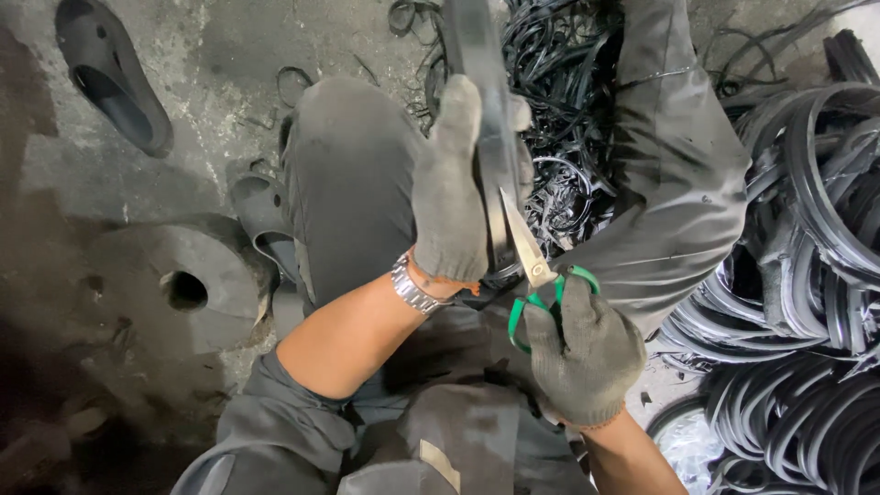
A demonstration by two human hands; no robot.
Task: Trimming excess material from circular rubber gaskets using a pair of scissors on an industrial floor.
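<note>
Stray footwear and heaped rubber around our work spot.
We see a dark sandal point(115, 78) lying on the stained concrete floor point(220, 55), a second grey sandal point(261, 220) beside a round metal disc point(174, 284) with a hole at its middle, a pile of black rubber rings point(807, 275) and a tangle of thin black trimmings point(564, 119).

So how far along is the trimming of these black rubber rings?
Done: thin black offcut strips lie piled between the knees. In hand: left hand holds a black rubber ring, right hand cuts it with green-handled scissors. Left: the stack of black rings beside it.
</note>
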